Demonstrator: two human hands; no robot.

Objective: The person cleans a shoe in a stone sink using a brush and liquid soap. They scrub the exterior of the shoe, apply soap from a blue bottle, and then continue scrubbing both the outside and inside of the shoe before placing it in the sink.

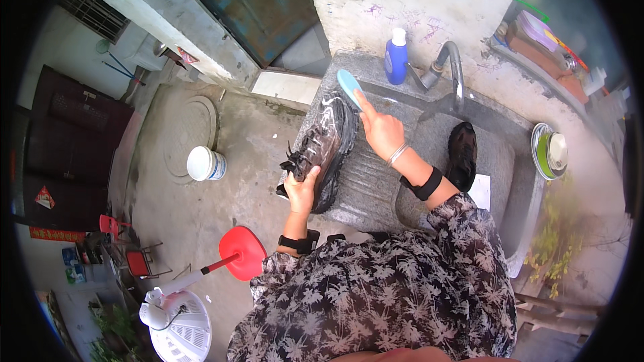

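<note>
My left hand [301,190] grips a dark brown lace-up shoe [324,146] by its heel end, tilted over the ribbed washboard part of a stone sink [375,176]. Whitish suds streak the shoe's upper and sole. In my right hand [381,128] is a light blue brush [348,88], with the index finger stretched along its back. The brush is beside the shoe's toe, its bristles hidden from view. A second dark shoe [462,153] lies in the basin to the right, next to a white flat piece [480,191].
A blue bottle with a white cap [396,58] stands on the sink's back ledge beside a metal faucet [448,70]. Stacked dishes [551,153] rest at the right rim. On the floor at left are a white bucket [206,163] and a fan with a red base [242,253].
</note>
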